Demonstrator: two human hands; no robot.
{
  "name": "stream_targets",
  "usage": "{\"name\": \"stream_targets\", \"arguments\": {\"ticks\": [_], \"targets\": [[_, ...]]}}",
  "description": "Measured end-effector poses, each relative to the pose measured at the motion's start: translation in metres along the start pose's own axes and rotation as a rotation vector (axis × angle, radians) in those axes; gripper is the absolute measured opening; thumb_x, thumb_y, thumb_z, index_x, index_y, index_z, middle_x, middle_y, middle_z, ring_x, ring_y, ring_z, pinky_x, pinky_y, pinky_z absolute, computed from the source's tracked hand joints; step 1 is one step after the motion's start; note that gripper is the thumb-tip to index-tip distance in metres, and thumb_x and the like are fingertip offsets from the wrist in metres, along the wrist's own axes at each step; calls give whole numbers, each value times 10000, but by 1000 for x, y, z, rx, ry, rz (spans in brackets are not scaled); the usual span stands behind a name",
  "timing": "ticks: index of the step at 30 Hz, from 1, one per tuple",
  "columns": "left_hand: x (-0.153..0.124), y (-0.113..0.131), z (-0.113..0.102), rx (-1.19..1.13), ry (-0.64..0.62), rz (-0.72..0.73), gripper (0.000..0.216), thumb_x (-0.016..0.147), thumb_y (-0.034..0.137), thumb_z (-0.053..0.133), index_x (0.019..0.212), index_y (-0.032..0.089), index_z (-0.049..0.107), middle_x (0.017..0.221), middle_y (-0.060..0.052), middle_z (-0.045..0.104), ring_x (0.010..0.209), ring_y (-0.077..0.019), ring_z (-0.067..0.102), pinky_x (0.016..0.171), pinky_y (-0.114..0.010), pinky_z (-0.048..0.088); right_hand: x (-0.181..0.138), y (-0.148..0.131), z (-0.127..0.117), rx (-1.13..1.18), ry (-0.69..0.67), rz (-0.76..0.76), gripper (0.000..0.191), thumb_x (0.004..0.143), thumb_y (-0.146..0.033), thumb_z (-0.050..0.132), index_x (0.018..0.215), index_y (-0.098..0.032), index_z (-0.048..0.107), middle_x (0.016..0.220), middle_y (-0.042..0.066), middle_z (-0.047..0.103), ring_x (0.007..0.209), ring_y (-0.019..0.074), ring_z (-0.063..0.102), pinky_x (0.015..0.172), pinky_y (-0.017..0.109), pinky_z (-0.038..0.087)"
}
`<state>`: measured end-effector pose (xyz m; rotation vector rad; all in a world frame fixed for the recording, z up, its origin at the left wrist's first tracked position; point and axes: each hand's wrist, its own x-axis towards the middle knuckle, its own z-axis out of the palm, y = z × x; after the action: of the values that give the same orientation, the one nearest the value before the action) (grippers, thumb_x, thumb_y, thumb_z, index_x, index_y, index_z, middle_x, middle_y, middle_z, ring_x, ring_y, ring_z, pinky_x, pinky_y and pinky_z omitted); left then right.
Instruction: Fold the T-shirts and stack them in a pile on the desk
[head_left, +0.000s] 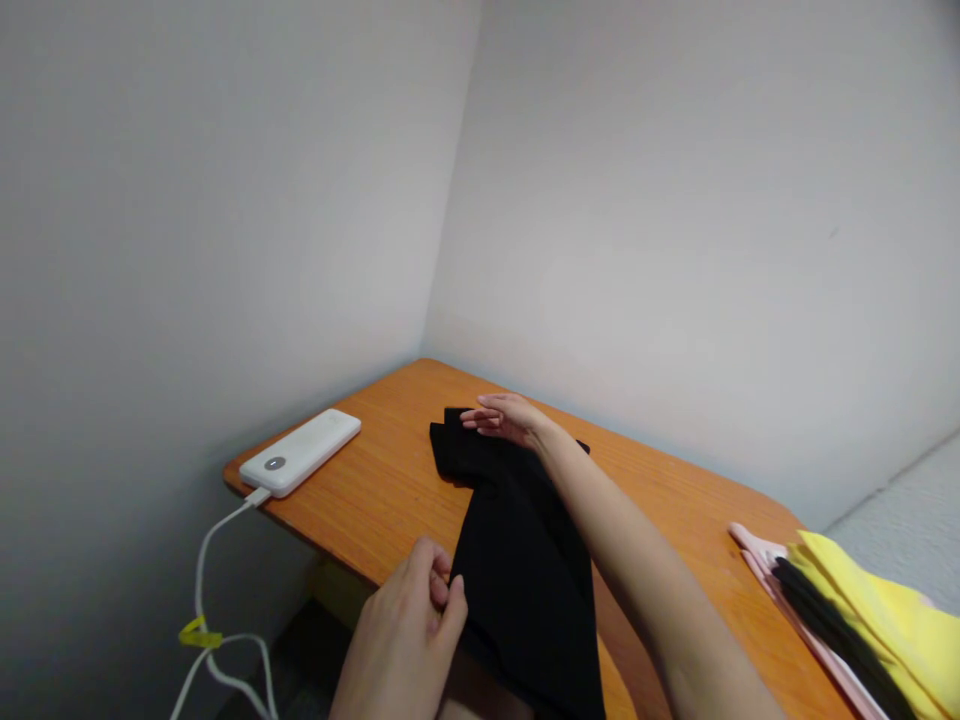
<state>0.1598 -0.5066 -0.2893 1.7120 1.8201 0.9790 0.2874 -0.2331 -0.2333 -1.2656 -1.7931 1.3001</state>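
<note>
A black garment (517, 560) lies on the orange wooden table (390, 480), running from the far corner down over the near edge. My right hand (504, 418) rests flat on its far end, fingers stretched out toward the left. Near the table's front edge, my left hand (420, 610) pinches the left edge of the black garment between thumb and fingers.
A white power bank (301, 451) lies at the table's left corner, its white cable (217, 600) hanging off the edge. At the right, a stack of folded cloths, yellow (885, 600), black and pink, sits on the table. Grey walls close the corner behind.
</note>
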Motion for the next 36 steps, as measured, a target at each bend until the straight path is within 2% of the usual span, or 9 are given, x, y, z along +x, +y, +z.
{"name": "stream_targets", "arguments": {"ticks": [4, 9, 13, 16, 18, 24, 30, 33, 36], "targets": [[18, 1, -17, 125, 123, 39, 174, 952, 331, 375, 903, 227, 505, 870, -29, 640, 805, -193, 632, 718, -307, 427, -14, 12, -15, -78, 210, -67, 289, 900, -217, 477, 1183, -158, 469, 1062, 121, 689, 890, 164, 676, 821, 318, 525], [86, 13, -22, 405, 179, 122, 235, 974, 308, 361, 989, 183, 559, 964, -80, 672, 908, -221, 638, 761, -311, 436, -41, 41, -25, -304, 432, -139, 310, 850, -208, 477, 1139, -142, 567, 1199, 142, 619, 1149, 226, 559, 1047, 414, 376], [161, 18, -9, 577, 191, 61, 327, 955, 338, 421, 1067, 90, 602, 1053, -178, 671, 1021, -288, 617, 855, -350, 442, -57, 68, -1, -592, 385, -204, 581, 857, -435, 564, 1341, -118, 510, 1487, 170, 385, 1400, 310, 291, 1144, 464, 218], [208, 10, 2, 635, 182, -9, 386, 907, 373, 517, 1095, 53, 623, 1093, -233, 656, 1076, -341, 591, 879, -382, 444, -63, 83, 18, -880, 306, -197, 788, 911, -623, 404, 1493, -99, 316, 1599, 141, 68, 1469, 322, 19, 1169, 497, 100], [229, 1, 8, 665, 172, -39, 421, 892, 411, 540, 1111, 64, 634, 1124, -240, 646, 1098, -354, 577, 885, -393, 446, -66, 87, 24, -962, 292, -178, 800, 936, -654, 289, 1518, -106, 255, 1599, 121, -19, 1467, 312, -45, 1171, 502, 56], [249, -29, 16, 694, 166, -57, 545, 842, 559, 561, 1077, 78, 662, 1177, -271, 609, 1154, -411, 522, 908, -444, 429, -69, 81, 23, -998, 276, -140, 836, 928, -704, 145, 1533, -130, 196, 1590, 98, -72, 1464, 304, -74, 1162, 539, 40], [259, -43, 13, 627, 54, 16, 333, 908, 426, 478, 980, 151, 651, 1036, -170, 686, 1002, -314, 629, 816, -358, 452, -73, 74, 19, -913, 272, -141, 730, 967, -624, 151, 1527, -164, 240, 1601, 80, -29, 1469, 306, -40, 1145, 584, 89], [263, -45, 13, 596, 36, 15, 344, 939, 409, 397, 1071, 148, 579, 1017, -163, 691, 949, -304, 652, 732, -345, 456, -79, 70, 17, -900, 367, -188, 621, 987, -475, 238, 1501, -134, 313, 1608, 78, 29, 1473, 288, -11, 1165, 523, 97], [265, -46, 13, 580, 33, 12, 330, 938, 397, 381, 1093, 147, 531, 1012, -166, 684, 943, -309, 654, 715, -345, 447, -84, 70, 19, -914, 395, -200, 706, 924, -508, 402, 1490, -94, 322, 1604, 114, 69, 1468, 322, -5, 1167, 524, 79]]}}
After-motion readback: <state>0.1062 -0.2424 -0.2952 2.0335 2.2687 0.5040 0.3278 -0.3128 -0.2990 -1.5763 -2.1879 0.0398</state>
